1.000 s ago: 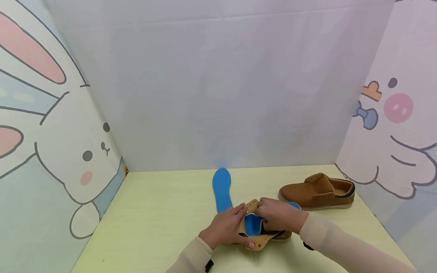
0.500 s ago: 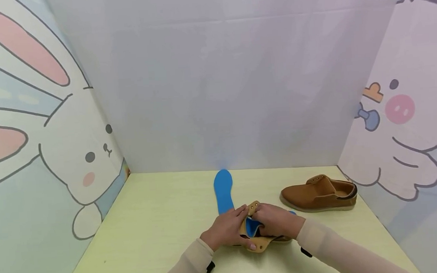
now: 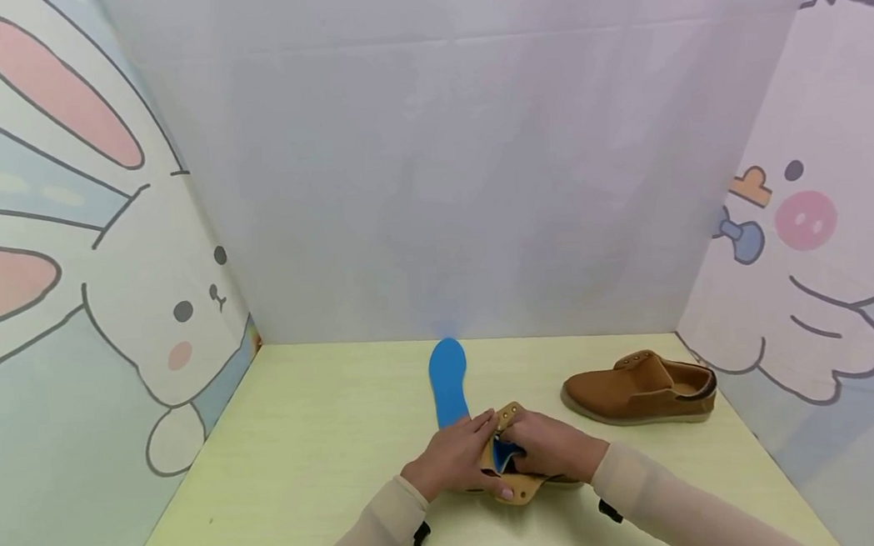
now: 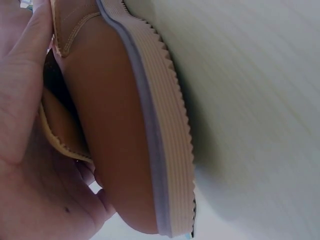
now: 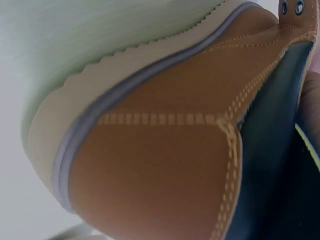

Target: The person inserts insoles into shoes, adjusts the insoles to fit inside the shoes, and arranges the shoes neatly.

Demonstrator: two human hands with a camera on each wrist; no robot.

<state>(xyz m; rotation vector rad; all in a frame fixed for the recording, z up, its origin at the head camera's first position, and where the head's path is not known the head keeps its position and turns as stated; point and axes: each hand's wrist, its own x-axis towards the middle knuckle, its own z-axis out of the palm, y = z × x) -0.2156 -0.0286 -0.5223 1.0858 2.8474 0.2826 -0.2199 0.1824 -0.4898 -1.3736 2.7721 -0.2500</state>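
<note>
On the near middle of the desk [image 3: 328, 455], your left hand [image 3: 454, 457] grips the front of the brown leather shoe [image 3: 516, 489], your right hand [image 3: 553, 443] holds with curled fingers the blue insole [image 3: 502, 453] in its opening, and another insole [image 3: 449, 381] lies farther.

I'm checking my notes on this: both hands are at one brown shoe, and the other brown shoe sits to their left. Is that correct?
Not quite: the left hand and right hand are at one brown shoe, but the other brown shoe sits to their right, not left, as the head view shows.
</note>
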